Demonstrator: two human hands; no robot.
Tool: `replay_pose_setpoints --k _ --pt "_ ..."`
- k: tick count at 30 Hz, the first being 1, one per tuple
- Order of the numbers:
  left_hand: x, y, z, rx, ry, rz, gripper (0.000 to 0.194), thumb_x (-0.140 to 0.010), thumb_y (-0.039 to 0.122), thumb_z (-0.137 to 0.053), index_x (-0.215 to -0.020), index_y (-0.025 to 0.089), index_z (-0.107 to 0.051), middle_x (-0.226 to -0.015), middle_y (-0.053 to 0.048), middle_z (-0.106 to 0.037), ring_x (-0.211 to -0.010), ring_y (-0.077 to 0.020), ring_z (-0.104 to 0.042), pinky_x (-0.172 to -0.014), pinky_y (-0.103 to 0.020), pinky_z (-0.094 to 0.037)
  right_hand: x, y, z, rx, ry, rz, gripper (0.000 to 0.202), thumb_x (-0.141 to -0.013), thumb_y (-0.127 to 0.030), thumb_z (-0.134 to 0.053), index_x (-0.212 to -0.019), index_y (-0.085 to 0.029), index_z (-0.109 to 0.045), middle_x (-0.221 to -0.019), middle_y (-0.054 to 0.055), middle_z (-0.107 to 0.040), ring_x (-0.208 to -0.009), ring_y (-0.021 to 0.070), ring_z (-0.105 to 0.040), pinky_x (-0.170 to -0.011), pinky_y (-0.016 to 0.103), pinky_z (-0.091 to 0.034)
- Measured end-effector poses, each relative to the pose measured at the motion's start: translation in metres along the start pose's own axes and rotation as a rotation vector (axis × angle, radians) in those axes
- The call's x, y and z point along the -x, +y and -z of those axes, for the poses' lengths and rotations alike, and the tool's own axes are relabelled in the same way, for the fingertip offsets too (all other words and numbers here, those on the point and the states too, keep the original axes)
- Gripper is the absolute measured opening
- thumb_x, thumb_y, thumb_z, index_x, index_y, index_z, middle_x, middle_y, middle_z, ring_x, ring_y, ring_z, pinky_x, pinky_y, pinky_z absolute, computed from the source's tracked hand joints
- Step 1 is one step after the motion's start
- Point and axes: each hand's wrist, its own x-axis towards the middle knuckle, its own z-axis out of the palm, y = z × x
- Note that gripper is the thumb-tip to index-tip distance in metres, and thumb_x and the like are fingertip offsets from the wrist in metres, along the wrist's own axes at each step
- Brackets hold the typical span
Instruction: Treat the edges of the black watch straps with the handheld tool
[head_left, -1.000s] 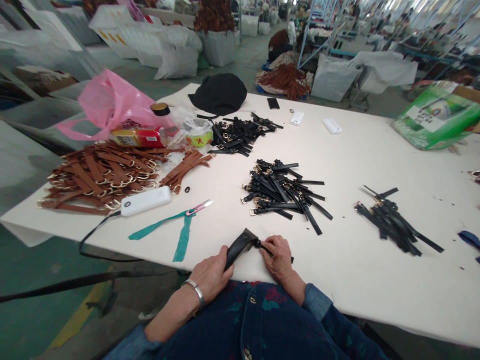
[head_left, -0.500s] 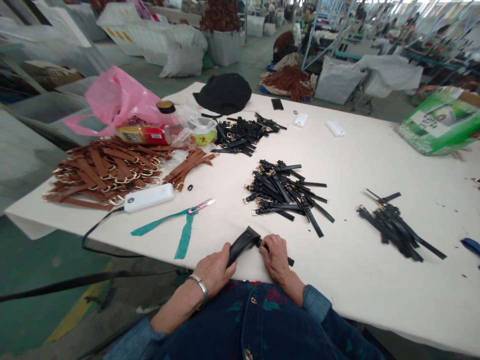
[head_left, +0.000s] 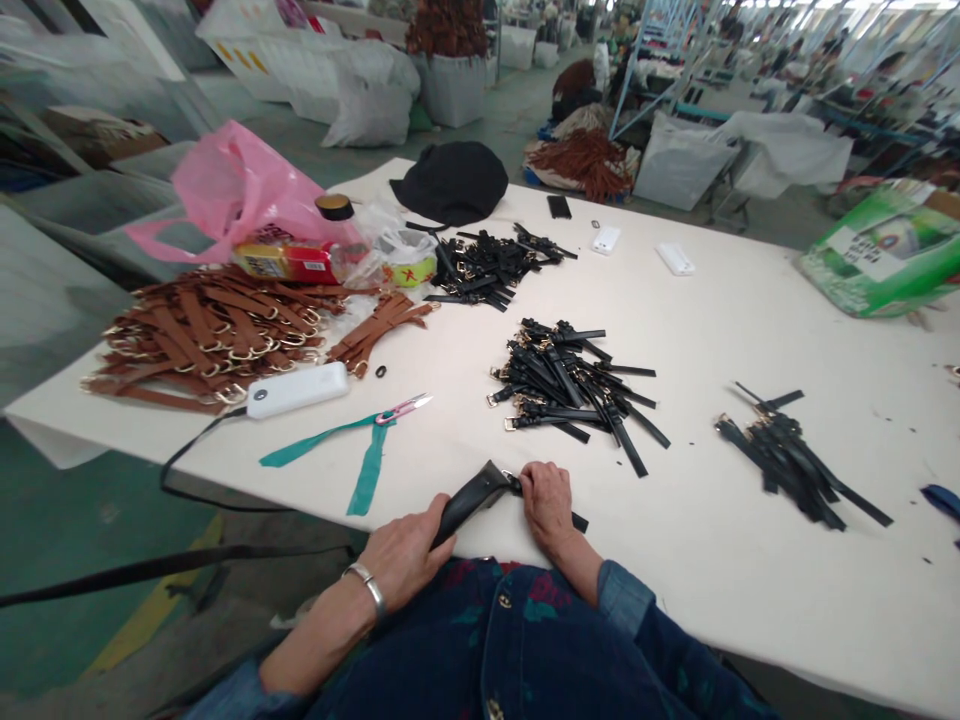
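Note:
My left hand point(head_left: 409, 550), with a silver bracelet at its wrist, is wrapped round a wide black leather strap point(head_left: 472, 502) at the table's near edge. My right hand point(head_left: 547, 503) pinches a thin black buckle strap point(head_left: 580, 522) beside the wide strap's far end, where a small metal ring shows. The fingers hide part of the thin strap; its free end sticks out to the right. Beyond my hands lies a pile of black buckle straps point(head_left: 570, 380). Pink snips point(head_left: 403, 409) tied with green ribbon point(head_left: 367, 470) rest to the left.
Brown straps point(head_left: 217, 335), a white power bank point(head_left: 297, 390) with a cable, and a pink bag point(head_left: 240, 190) are on the left. A black cap point(head_left: 454, 182) and more black straps point(head_left: 495, 262) lie at the back. Further straps point(head_left: 795, 455) and a green box point(head_left: 877, 250) are right.
My left hand has moved left and slightly up, drawing the wide black strap with it. My right hand has shifted slightly up and left, its fingers still closed.

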Motion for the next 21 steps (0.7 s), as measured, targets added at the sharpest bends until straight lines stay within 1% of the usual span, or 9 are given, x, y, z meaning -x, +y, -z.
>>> replay_pose_setpoints --k 3,7,13,17,21 --pt "0.001 -0.001 0.0 -0.031 -0.014 -0.028 0.039 -0.08 0.041 -0.031 -0.115 0.023 -0.035 -0.087 -0.007 -0.064 -0.079 -0.0235 -0.06 -0.065 -0.033 -0.041 0.0 0.001 0.0 -0.002 -0.006 0.017 0.013 -0.086 -0.023 -0.039 -0.08 -0.02 -0.05 -0.075 0.002 -0.055 -0.078 0.0175 -0.044 -0.074 0.03 -0.025" --pt "-0.006 -0.001 0.005 -0.077 -0.013 -0.059 0.041 -0.079 0.038 -0.034 -0.118 0.024 -0.034 -0.093 -0.008 -0.063 -0.084 -0.0231 -0.059 -0.071 -0.034 -0.041 -0.001 0.003 0.001 0.003 -0.019 0.031 0.013 -0.086 -0.024 -0.039 -0.08 -0.02 -0.05 -0.074 0.002 -0.054 -0.077 0.0171 -0.045 -0.073 0.03 -0.026" --pt "-0.022 0.005 0.02 -0.13 -0.005 -0.071 0.038 -0.078 0.038 -0.034 -0.113 0.025 -0.038 -0.089 -0.007 -0.064 -0.082 -0.0237 -0.06 -0.068 -0.033 -0.043 -0.003 0.005 0.001 -0.033 -0.022 0.009 0.014 -0.086 -0.024 -0.038 -0.08 -0.02 -0.05 -0.073 0.002 -0.054 -0.076 0.0171 -0.045 -0.072 0.03 -0.026" --pt "-0.027 -0.002 0.026 -0.152 -0.023 -0.114 0.036 -0.076 0.041 -0.035 -0.108 0.025 -0.041 -0.086 -0.007 -0.064 -0.079 -0.0245 -0.06 -0.066 -0.034 -0.043 -0.004 0.003 0.002 -0.041 -0.031 -0.006 0.014 -0.086 -0.025 -0.039 -0.08 -0.02 -0.05 -0.073 0.002 -0.054 -0.077 0.0171 -0.046 -0.072 0.029 -0.026" --pt "-0.027 -0.01 0.028 -0.188 -0.051 -0.139 0.036 -0.075 0.042 -0.036 -0.108 0.026 -0.042 -0.083 -0.006 -0.064 -0.077 -0.0244 -0.06 -0.065 -0.034 -0.043 -0.006 0.001 0.002 -0.041 -0.024 -0.032 0.015 -0.087 -0.025 -0.038 -0.079 -0.02 -0.05 -0.072 0.001 -0.054 -0.075 0.0166 -0.047 -0.072 0.029 -0.027"
